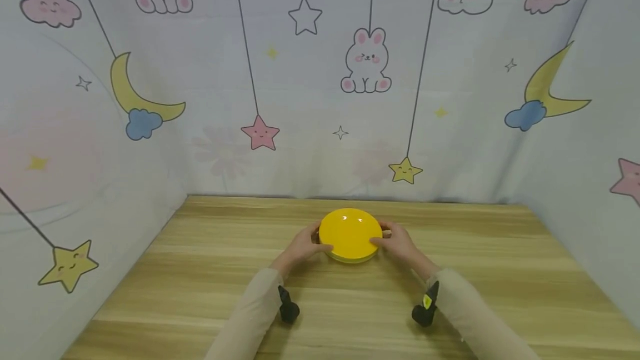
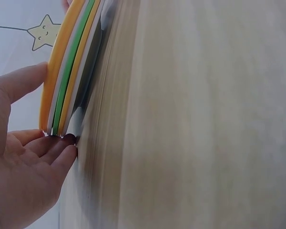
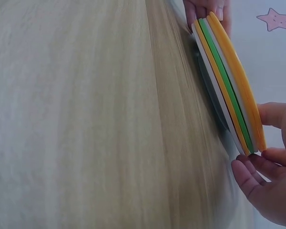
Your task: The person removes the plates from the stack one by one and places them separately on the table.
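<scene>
A stack of several plates [image 1: 350, 232] is near the back of the table, with a glossy yellow plate on top. Edge-on in the left wrist view, the plates [image 2: 62, 90] show yellow, white and green rims pressed close together. My left hand [image 1: 303, 246] grips the stack's left side, thumb on the top rim and fingers beneath the edge. On the opposite side my right hand [image 1: 398, 244] holds it the same way, and the right wrist view shows its fingertips [image 3: 245, 174] under the lower rims. Whether the stack's base touches the table cannot be told.
The wood-grain table [image 1: 350, 315] reaches back to a printed cloth backdrop [image 1: 320, 93] with stars, moons and rabbits. Cloth also hangs along the left and right sides. A black wrist device [image 1: 288, 307] sits at the left sleeve, another device [image 1: 425, 309] at the right.
</scene>
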Demonstrator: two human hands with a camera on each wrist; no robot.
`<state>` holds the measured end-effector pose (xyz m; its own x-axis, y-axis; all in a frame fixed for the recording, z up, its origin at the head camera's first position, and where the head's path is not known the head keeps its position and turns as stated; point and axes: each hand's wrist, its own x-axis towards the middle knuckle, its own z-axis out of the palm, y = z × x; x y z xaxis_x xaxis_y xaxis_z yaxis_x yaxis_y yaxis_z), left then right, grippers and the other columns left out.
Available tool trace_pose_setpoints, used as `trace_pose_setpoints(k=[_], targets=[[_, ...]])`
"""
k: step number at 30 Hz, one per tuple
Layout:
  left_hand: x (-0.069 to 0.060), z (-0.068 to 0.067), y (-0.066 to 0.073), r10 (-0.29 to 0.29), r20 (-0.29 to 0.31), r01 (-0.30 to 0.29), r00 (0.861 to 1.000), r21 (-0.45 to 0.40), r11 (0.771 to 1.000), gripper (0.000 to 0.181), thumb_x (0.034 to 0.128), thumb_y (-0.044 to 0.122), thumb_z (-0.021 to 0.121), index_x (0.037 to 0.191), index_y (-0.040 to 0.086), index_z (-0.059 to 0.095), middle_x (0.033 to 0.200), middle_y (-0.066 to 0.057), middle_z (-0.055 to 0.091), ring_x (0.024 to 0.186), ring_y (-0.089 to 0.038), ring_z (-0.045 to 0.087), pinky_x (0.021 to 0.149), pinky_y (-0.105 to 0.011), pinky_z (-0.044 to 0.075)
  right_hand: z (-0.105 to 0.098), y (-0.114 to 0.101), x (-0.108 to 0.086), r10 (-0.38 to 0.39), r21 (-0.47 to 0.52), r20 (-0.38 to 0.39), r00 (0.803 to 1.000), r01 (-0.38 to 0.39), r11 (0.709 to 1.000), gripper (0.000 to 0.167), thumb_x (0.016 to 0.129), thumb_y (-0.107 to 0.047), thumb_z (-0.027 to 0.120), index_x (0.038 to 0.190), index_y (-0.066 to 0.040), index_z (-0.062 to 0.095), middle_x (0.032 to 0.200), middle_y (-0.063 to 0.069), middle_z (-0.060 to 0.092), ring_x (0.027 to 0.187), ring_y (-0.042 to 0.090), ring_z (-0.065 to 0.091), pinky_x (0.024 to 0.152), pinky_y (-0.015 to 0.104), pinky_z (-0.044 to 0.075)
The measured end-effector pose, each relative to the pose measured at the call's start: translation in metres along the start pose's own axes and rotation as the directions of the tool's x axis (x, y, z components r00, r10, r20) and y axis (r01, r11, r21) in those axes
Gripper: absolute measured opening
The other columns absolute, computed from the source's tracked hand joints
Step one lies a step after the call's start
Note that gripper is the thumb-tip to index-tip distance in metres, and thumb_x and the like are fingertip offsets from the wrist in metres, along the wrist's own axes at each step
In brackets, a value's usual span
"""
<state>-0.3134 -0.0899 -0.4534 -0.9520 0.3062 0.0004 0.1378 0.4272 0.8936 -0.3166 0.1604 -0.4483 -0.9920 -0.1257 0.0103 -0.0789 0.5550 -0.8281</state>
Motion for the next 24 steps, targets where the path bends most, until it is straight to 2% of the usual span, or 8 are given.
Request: trace_pose_setpoints(k=[9,16,19,24], targets=[[-0.0002,0.0009,-0.0003,0.001,-0.001,-0.001,1.000,-0.024,1.000,0.070,0.0777,0.014,0.071,0.136,0.000,0.036,0.132,-0.016,0.047,0.113,-0.030,0.050,0.100,-0.044,0.038,0.0015,0.0010,-0.0025,-0.022,0.008,-0.011,1.000,0.022,1.000,0.051,0.082,-0.014,0.066,0.126,0.006,0.048,0.122,0.021,0.051,0.099,0.032,0.057,0.085,0.039,0.050],[-0.0037,-0.0003,0.0018,-0.016,0.006,0.016,1.000,-0.006,1.000,0.071,0.0780,0.014,0.071,0.137,-0.001,0.034,0.133,-0.017,0.046,0.114,-0.030,0.049,0.101,-0.044,0.037,0.0010,-0.0028,-0.0071,-0.055,-0.002,-0.004,0.998,0.055,0.998,0.049,0.082,-0.012,0.066,0.123,0.007,0.049,0.117,0.021,0.053,0.098,0.033,0.058,0.084,0.039,0.051],[-0.0044,-0.0010,0.0030,-0.027,0.011,0.028,1.000,-0.010,1.000,0.072,0.0780,0.013,0.071,0.138,-0.001,0.033,0.134,-0.017,0.045,0.116,-0.030,0.048,0.102,-0.043,0.036,0.0001,-0.0034,-0.0074,-0.045,-0.004,0.000,0.999,0.045,0.999,0.049,0.082,-0.013,0.067,0.124,0.005,0.050,0.114,0.018,0.055,0.097,0.032,0.058,0.080,0.037,0.053],[-0.0076,-0.0029,0.0037,-0.011,0.028,0.011,1.000,0.000,1.000,0.074,0.0775,0.015,0.072,0.137,-0.003,0.032,0.135,-0.019,0.043,0.117,-0.031,0.047,0.103,-0.044,0.035,-0.0020,-0.0020,-0.0059,-0.022,-0.023,0.011,1.000,0.023,0.999,0.051,0.081,-0.014,0.068,0.125,0.004,0.050,0.112,0.016,0.057,0.094,0.029,0.058,0.075,0.033,0.054]])
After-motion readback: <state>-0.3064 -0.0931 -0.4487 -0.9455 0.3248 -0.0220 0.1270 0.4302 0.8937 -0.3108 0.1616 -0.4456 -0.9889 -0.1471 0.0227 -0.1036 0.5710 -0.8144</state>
